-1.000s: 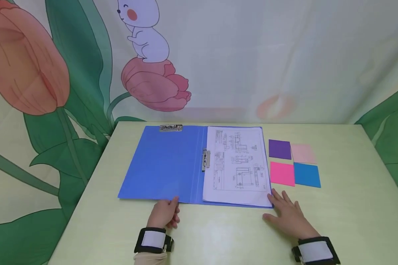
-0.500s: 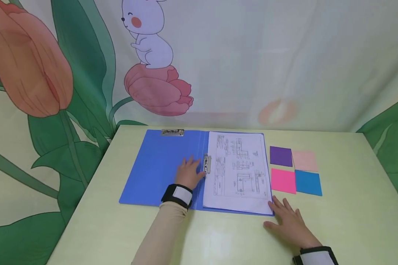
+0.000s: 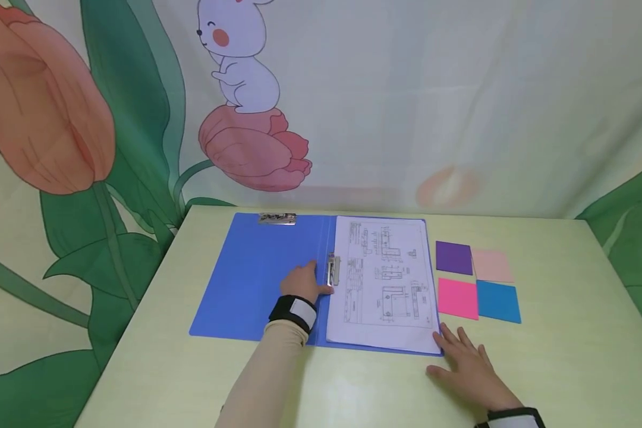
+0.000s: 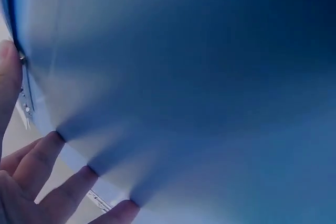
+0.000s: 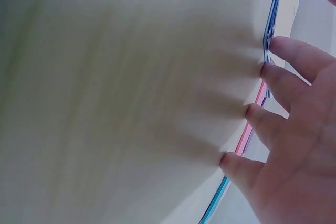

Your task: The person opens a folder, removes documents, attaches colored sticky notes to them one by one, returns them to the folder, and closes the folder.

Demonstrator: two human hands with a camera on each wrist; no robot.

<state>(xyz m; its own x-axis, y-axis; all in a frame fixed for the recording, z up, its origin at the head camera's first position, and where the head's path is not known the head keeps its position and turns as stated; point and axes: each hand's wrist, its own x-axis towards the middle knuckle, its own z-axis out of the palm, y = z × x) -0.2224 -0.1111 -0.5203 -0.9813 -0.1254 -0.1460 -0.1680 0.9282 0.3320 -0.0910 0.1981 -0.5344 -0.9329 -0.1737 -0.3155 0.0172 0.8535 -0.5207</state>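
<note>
A blue clip folder [image 3: 257, 273] lies open on the table. Printed sheets with technical drawings [image 3: 364, 321] rest on its right half, at a metal clip [image 3: 334, 270] beside the spine. My left hand [image 3: 299, 280] is on the folder's inner left side, its thumb reaching to the lower end of that clip. In the left wrist view, the spread fingertips [image 4: 89, 170] touch the blue cover and the thumb is by the clip's metal. My right hand [image 3: 468, 368] lies with fingers spread at the lower right corner of the sheets and folder; its fingertips [image 5: 254, 111] touch down in the right wrist view.
Right of the folder lie purple [image 3: 453, 258], pale pink [image 3: 492, 265], bright pink [image 3: 458, 298] and blue [image 3: 499, 301] paper squares. A second metal clip [image 3: 277, 219] sits at the folder's top left. A printed curtain [image 3: 374, 119] hangs behind the table [image 3: 578, 333].
My left hand has moved from the folder's lower edge up and right to the clip by the spine, its thumb now lower on the clip. My right hand stays at the corner.
</note>
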